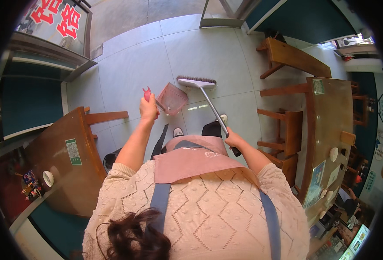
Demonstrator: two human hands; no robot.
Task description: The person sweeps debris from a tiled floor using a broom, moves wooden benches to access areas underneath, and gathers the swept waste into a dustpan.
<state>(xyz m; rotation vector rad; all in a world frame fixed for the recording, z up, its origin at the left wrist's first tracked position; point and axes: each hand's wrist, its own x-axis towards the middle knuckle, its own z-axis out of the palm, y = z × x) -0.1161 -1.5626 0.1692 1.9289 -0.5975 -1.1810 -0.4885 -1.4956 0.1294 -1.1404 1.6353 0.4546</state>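
Note:
My left hand (149,108) grips the upright handle of a long-handled dustpan, just below its pink forked top (147,93). The translucent pink dustpan (173,98) rests on the tiled floor, with small bits of debris in it. In my right hand (234,137) is the black grip of a broom with a grey metal pole (213,108). The white broom head (194,82) with dark bristles lies on the floor ahead, to the right of the dustpan. Some fine debris (191,88) shows beside the broom head.
Wooden tables stand on the left (61,156) and right (331,123), bearing small bowls and printed codes. A wooden bench (295,58) and wooden stools (290,133) line the right. A dark bin (110,160) sits beside the left table. Ahead is an open glass doorway (220,22). Another person appears at lower right.

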